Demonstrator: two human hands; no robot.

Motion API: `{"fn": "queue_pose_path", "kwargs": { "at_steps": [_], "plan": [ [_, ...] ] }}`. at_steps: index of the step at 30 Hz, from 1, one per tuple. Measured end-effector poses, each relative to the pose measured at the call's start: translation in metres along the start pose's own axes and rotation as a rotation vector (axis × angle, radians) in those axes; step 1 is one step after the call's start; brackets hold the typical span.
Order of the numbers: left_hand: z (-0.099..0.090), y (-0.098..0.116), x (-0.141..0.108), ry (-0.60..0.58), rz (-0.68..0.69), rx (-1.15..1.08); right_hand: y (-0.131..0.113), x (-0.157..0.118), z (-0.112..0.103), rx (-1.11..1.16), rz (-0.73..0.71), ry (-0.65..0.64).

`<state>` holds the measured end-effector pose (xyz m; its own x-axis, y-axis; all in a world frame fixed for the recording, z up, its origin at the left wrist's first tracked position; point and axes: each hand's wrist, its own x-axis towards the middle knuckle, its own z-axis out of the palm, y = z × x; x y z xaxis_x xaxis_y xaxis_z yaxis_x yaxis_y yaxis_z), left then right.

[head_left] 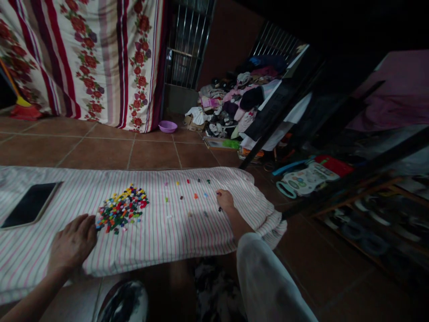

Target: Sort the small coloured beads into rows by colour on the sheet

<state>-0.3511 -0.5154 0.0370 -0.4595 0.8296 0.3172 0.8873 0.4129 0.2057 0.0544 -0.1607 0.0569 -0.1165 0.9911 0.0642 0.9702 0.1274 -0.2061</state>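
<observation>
A heap of small multicoloured pieces point(122, 208) lies on the striped cloth point(157, 243). My left hand point(74, 241) rests on the cloth at the heap's left edge, palm down, its fingertips beside the pieces; nothing shows in it. To the right of the heap, single pieces such as an orange one point(196, 196) and a green one point(166, 199) are spread in loose rows. My right hand point(225, 200) is at the right end of these rows, fingers pinched together near a small dark piece at their tips. A black piece point(220, 209) lies just below those fingers.
A dark-screened phone point(31, 205) lies on the cloth at the left. Beyond are a flowered curtain point(110, 67), a purple basin point(168, 127) and a pile of clothes point(234, 100). A shoe rack point(365, 223) stands at the right.
</observation>
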Motion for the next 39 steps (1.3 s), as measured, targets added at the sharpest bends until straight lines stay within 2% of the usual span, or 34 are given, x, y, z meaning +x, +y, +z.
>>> {"fn": "queue_pose_path", "kwargs": {
  "at_steps": [5, 14, 31, 36, 39],
  "plan": [
    [0.000, 0.002, -0.001, 0.019, 0.022, 0.087, 0.000, 0.003, 0.004, 0.009, -0.004, 0.002],
    [0.000, 0.005, 0.001, 0.040, -0.006, 0.081, 0.000, 0.005, 0.007, 0.045, -0.043, -0.034],
    [0.008, -0.004, 0.000, 0.044, 0.006, 0.175, 0.005, 0.012, 0.009, 0.100, -0.055, -0.067],
    [0.007, -0.001, 0.000, 0.060, 0.001, 0.162, 0.011, 0.011, 0.005, 0.119, -0.049, -0.033],
    [0.005, 0.001, 0.000, 0.061, 0.000, 0.153, 0.017, 0.004, -0.001, 0.154, -0.014, 0.069]
  ]
}}
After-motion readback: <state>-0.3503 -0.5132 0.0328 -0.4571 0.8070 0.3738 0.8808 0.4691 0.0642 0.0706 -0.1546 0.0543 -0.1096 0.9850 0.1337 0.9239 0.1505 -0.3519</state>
